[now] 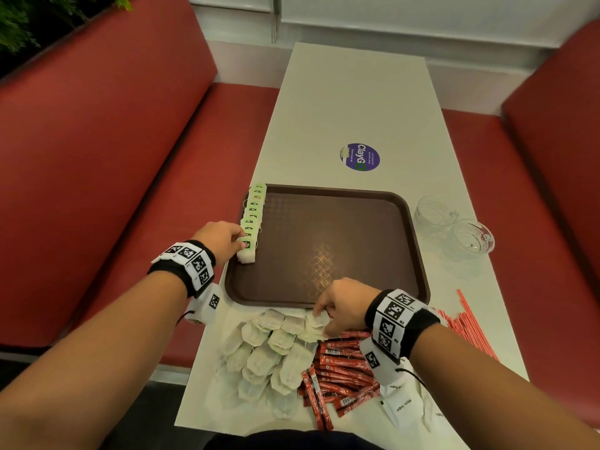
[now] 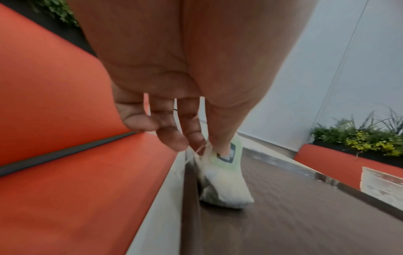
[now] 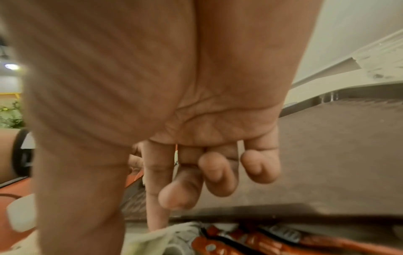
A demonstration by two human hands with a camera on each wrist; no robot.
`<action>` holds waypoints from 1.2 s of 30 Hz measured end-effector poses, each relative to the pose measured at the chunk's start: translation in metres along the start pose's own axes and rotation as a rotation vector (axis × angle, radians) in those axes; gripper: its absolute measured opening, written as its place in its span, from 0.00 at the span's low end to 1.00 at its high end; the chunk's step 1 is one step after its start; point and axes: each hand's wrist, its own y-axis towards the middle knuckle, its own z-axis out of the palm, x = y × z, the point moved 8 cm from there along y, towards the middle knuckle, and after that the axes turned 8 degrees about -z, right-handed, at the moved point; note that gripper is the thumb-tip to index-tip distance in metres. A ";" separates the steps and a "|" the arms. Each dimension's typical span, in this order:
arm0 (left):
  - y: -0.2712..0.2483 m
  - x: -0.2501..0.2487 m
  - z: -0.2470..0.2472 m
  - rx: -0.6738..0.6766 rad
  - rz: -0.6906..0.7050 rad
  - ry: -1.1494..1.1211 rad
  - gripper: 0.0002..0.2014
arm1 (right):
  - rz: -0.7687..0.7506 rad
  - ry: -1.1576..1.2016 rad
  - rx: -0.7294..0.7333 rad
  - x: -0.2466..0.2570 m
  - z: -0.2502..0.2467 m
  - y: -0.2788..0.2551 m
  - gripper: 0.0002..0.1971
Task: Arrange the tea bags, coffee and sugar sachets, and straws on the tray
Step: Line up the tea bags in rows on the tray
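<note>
A brown tray (image 1: 328, 248) lies mid-table. Along its left edge stands a row of tea bags with green tags (image 1: 255, 209). My left hand (image 1: 227, 237) pinches the green tag of the nearest tea bag (image 1: 246, 254), which rests on the tray floor; the left wrist view shows that tea bag (image 2: 224, 179) under the thumb. My right hand (image 1: 337, 306) pinches a tea bag (image 1: 319, 319) at the top of the loose tea bag pile (image 1: 269, 352) in front of the tray. Red coffee sachets (image 1: 341, 368), white sugar sachets (image 1: 406, 407) and red straws (image 1: 467, 323) lie near me.
Two clear glass cups (image 1: 454, 222) stand right of the tray. A round purple sticker (image 1: 360, 156) marks the white table (image 1: 350, 99) beyond it. Red bench seats (image 1: 107, 157) flank the table on both sides.
</note>
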 end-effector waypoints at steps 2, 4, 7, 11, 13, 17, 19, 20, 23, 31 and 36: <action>0.005 0.000 0.001 -0.004 -0.020 0.006 0.09 | -0.007 -0.002 -0.009 0.002 -0.002 0.000 0.16; 0.009 0.000 0.002 -0.001 -0.041 0.001 0.10 | 0.000 0.005 -0.010 0.004 -0.003 0.000 0.11; 0.012 -0.001 -0.001 -0.048 -0.075 0.014 0.15 | 0.019 0.021 -0.031 0.003 -0.001 0.002 0.08; 0.011 -0.013 -0.006 -0.110 -0.116 0.027 0.17 | 0.004 0.023 -0.018 0.002 0.000 0.003 0.08; 0.010 -0.020 -0.001 -0.076 -0.137 0.072 0.18 | -0.015 0.000 0.019 0.003 0.002 0.003 0.15; 0.013 -0.025 0.008 -0.024 -0.163 0.178 0.23 | -0.022 -0.024 0.023 -0.001 0.004 0.006 0.26; 0.015 -0.025 0.010 -0.017 -0.166 0.174 0.23 | -0.033 -0.032 -0.005 -0.003 0.005 0.007 0.26; 0.014 -0.025 0.010 -0.015 -0.165 0.173 0.23 | -0.043 -0.039 -0.024 -0.003 0.004 0.008 0.25; 0.007 -0.028 0.006 -0.018 -0.143 0.155 0.22 | -0.052 -0.035 -0.053 -0.001 0.002 0.010 0.18; -0.078 -0.062 0.011 0.113 0.268 -0.039 0.05 | -0.078 0.026 -0.145 0.003 -0.006 0.012 0.06; -0.122 -0.069 0.052 0.295 0.493 0.077 0.14 | -0.088 0.081 -0.242 0.004 -0.012 0.004 0.03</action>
